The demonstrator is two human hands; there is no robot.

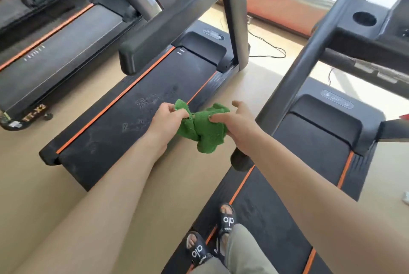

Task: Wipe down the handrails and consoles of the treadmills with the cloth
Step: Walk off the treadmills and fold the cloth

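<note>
A tan floor (pixel 115 185) carries three black treadmills set side by side, with bright windows and a low orange-red ledge (pixel 281 10) beyond them. The middle treadmill (pixel 124 119) has a dusty belt edged by orange stripes; its near handrail (pixel 168 28) slants down across the view and ends in a blunt cap above the belt. The left treadmill (pixel 51 52) lies just beyond a strip of floor. The right treadmill (pixel 309 163) is the one the person stands on, feet in black slide sandals (pixel 228 218) at its near edge. Its handrail (pixel 298 79) rises between the hands and the console (pixel 365 19), whose round cup holder (pixel 364 18) looks dark inside; whether anything is in it I cannot tell. A black cable (pixel 272 48) loops on the floor behind the middle machine.

The green cloth (pixel 205 127) is bunched in the air between both hands, above the gap between the middle and right treadmills, touching neither rail. The left hand (pixel 166 119) has its grip pinched on the cloth's left end. The right hand (pixel 236 127) holds the right end with some fingers, thumb and forefinger spread loose.
</note>
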